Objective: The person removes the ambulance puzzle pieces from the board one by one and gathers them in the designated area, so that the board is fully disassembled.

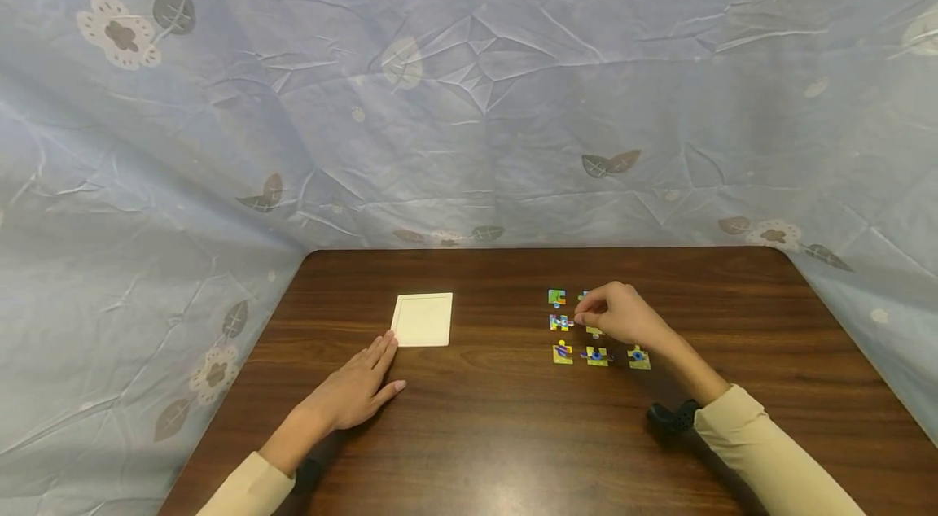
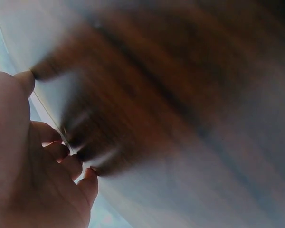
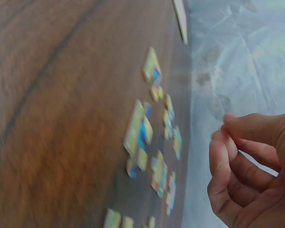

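Note:
In the head view, my left hand lies flat with its fingers extended. Its fingertips touch the lower left corner of a cream square puzzle tray. My right hand hovers over a group of small colourful jigsaw pieces, its fingers loosely bent. Thumb and forefinger come close together beside the middle-left jigsaw piece; no piece shows between them in the right wrist view. Nearby lie a top-left piece, a bottom-left piece, a bottom-middle piece and a bottom-right piece. The hand partly covers others.
A dark brown wooden table bears everything. Pale blue fabric with flower and leaf prints hangs behind it and at both sides. Dark straps show at both wrists.

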The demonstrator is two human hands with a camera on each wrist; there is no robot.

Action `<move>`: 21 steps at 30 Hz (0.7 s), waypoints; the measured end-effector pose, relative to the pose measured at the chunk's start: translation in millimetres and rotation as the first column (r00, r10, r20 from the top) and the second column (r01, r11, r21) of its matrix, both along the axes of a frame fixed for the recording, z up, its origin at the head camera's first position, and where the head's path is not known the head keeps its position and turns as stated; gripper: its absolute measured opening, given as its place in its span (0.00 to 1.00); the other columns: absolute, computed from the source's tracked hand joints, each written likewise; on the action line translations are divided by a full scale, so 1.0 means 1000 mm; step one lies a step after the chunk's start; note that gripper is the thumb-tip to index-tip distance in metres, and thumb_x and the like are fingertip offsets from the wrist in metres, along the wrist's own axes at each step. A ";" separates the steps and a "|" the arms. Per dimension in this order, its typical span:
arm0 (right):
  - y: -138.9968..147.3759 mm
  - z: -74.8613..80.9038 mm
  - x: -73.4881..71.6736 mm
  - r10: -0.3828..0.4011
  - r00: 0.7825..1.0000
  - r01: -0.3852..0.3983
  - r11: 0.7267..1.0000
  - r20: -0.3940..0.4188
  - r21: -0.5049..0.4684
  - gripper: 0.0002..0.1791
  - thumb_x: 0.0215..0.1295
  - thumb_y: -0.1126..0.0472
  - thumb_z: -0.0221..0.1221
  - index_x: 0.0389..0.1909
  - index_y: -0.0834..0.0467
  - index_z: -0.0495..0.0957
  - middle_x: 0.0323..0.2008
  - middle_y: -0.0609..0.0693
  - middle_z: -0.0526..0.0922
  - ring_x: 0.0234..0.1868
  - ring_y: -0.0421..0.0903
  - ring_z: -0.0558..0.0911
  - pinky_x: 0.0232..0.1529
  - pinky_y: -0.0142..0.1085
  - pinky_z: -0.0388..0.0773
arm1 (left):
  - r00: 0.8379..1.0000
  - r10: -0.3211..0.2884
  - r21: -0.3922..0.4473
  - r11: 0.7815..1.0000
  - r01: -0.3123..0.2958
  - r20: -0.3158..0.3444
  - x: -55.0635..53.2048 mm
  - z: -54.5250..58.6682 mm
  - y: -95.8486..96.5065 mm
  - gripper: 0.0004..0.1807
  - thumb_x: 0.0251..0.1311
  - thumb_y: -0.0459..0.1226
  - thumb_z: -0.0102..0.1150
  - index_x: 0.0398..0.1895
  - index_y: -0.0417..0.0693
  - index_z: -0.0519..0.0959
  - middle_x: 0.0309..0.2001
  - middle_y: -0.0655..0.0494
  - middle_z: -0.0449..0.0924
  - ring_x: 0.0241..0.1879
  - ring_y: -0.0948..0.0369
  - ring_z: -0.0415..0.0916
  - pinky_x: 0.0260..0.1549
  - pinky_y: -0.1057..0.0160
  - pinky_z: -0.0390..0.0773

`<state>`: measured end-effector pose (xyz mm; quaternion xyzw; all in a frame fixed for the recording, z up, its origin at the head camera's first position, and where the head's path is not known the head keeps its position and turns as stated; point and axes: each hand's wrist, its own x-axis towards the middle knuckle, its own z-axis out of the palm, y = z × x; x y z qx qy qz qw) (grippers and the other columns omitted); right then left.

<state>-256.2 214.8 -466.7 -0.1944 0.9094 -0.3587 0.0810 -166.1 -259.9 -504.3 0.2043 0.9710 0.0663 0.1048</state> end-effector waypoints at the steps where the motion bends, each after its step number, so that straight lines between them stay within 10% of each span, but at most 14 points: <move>1: 0.004 0.001 0.000 -0.012 1.000 0.012 1.000 0.006 -0.009 0.08 0.73 0.60 0.66 0.41 0.58 0.91 0.39 0.54 0.92 0.32 0.45 0.85 0.30 0.33 0.79 | 1.000 0.000 0.000 1.000 0.000 0.003 0.000 0.000 0.000 0.45 0.81 0.59 0.42 0.84 0.37 0.49 0.86 0.40 0.42 0.85 0.42 0.47 0.81 0.38 0.58; 14: 0.035 0.019 -0.001 -0.106 0.993 0.104 0.993 -0.051 -0.048 0.12 0.75 0.51 0.64 0.48 0.54 0.89 0.42 0.54 0.91 0.41 0.51 0.88 0.40 0.38 0.83 | 1.000 -0.003 0.054 0.999 0.005 -0.028 0.000 0.004 -0.006 0.44 0.80 0.56 0.48 0.84 0.35 0.50 0.85 0.36 0.46 0.84 0.40 0.50 0.78 0.37 0.63; 21: 0.052 0.042 -0.005 -0.115 0.988 0.110 0.992 -0.098 -0.055 0.40 0.70 0.39 0.66 0.75 0.56 0.68 0.66 0.59 0.81 0.61 0.58 0.84 0.59 0.56 0.84 | 0.995 0.067 0.049 0.997 -0.064 -0.067 -0.024 0.022 -0.013 0.46 0.79 0.57 0.49 0.85 0.38 0.47 0.84 0.32 0.44 0.78 0.24 0.50 0.71 0.25 0.64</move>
